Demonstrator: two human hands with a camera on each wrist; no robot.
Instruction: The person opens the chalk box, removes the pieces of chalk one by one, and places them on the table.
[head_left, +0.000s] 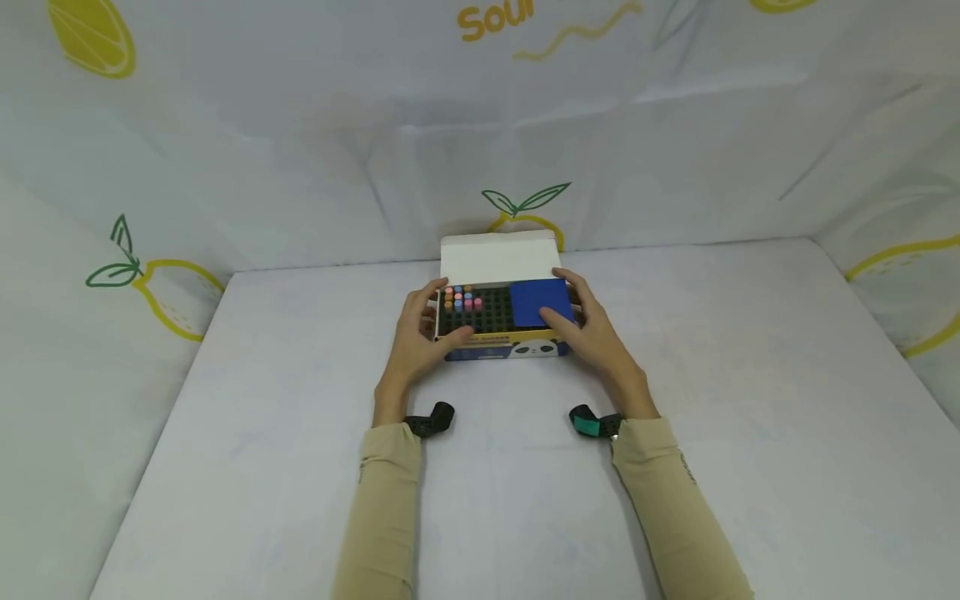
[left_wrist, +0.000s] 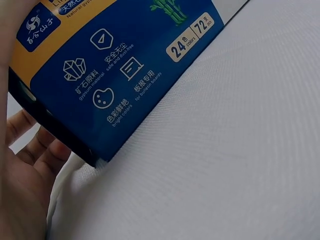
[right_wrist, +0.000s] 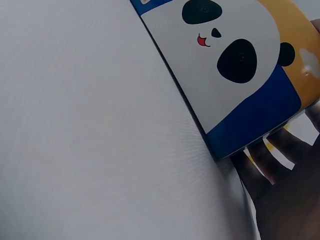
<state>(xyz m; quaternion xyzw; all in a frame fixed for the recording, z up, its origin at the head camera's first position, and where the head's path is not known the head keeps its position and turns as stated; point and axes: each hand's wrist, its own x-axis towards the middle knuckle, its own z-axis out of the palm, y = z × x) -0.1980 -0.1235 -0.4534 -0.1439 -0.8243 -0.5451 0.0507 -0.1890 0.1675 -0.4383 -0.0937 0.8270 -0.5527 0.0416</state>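
Observation:
A chalk box (head_left: 480, 352) with a panda on its front is gripped at both ends, its white lid (head_left: 501, 258) folded up at the back. My left hand (head_left: 408, 342) holds the left end, thumb over the front rim, fingers round the side. At the right end, my right hand (head_left: 600, 337) has its thumb on a blue panel (head_left: 534, 302) covering the right part of the box. Several coloured chalk sticks (head_left: 459, 300) stand in the left holes of a dark holder (head_left: 497, 310). "24 colors, 72 pcs" is printed on the box front (left_wrist: 125, 65). Fingers (right_wrist: 272, 155) wrap its right side.
White cloth covers the table (head_left: 300, 500). Behind it hangs a white curtain (head_left: 315, 167) with lemon drawings, close behind the raised lid. Black wrist devices (head_left: 433, 421) sit at both cuffs.

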